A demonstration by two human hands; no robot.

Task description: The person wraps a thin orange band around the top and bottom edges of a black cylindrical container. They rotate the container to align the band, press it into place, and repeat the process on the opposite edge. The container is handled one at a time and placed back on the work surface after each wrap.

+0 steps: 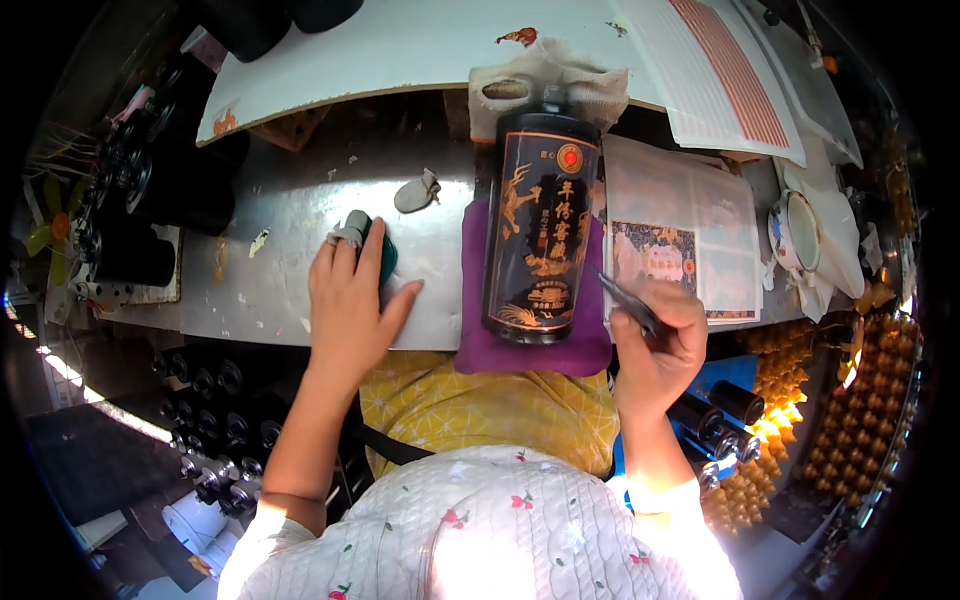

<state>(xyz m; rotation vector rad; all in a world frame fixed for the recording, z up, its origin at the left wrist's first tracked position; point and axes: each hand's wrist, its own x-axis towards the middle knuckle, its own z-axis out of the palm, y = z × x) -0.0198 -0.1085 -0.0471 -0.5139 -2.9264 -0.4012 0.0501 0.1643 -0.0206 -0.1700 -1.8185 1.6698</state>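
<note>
Head view: the black bottle (532, 236) lies on the purple cushion (478, 310). The right hand (662, 345) has its fingers pinched on dark tweezers (629, 303) beside it; the left hand (348, 308) spreads its fingers over a green object (388, 260) on the surface (270, 280), grip unclear. Light tweezer pressure would likely spare the print (519, 198).

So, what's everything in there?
Decorated bottle: one, black, centre
Pad: one, purple, beneath bottle
Tool: one, dark, right of bottle
Cloth: one, white, bottle's neck
Lumps: two, grey, left of bottle
Object: one, dark green, left of bottle
Sheets: several, pale, right of bottle
Striped sheet: one, red-white, upper right
Vessel: one, white, far right
Containers: many, black, both sides
Pieces: many, gold, lower right
Tabletop: one, silver, middle
Board: one, white, top
Fabric: one, yellow, lap
Blouse: one, white, bottom
Left hand: one, bare, over object
Right hand: one, bare, holding tool
</note>
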